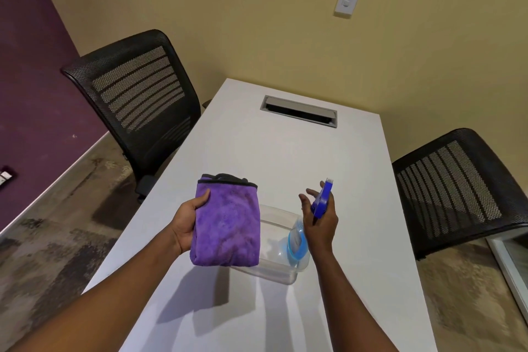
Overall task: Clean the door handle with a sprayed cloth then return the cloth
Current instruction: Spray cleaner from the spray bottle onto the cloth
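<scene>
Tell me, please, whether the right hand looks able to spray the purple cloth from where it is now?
Probably yes. The right hand already holds the blue spray bottle raised beside the purple cloth, which the left hand holds up above the clear container. Nothing stands between them, though the nozzle's exact aim is hard to tell.

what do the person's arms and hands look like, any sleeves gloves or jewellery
Both forearms are bare right down to the bottom edge of the picture, so no sleeve shows on either. The left hand and right hand wear no gloves. No watch, bracelet or ring can be seen on either wrist or on the fingers that show.
</scene>
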Available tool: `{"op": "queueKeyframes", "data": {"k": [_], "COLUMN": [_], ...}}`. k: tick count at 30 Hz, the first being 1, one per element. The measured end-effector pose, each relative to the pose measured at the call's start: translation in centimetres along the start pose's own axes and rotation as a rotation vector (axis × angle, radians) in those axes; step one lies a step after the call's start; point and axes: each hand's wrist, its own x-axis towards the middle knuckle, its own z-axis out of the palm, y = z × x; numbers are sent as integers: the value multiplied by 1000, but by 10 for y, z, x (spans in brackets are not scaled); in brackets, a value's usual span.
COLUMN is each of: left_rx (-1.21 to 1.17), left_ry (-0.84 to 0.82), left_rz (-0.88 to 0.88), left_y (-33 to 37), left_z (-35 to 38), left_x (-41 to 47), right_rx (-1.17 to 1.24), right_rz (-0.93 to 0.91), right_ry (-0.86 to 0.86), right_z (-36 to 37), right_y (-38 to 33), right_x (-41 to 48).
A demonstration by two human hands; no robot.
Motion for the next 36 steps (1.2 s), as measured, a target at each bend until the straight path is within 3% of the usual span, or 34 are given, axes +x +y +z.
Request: {"op": "queueKeyframes", "data": {"k": [13, 36], "left_rx": [30, 2], "left_ry": [38, 65], "left_rz": [-11, -9], "left_y": [1, -2], "left_z": [2, -4], "left_x": [9, 5], "right_rx": [32, 48], "right_rz": [78, 112], "right_ry": [-50, 42], "right_z": [6, 19], "right_y": [26, 44], "right_x": [-1, -3]}}
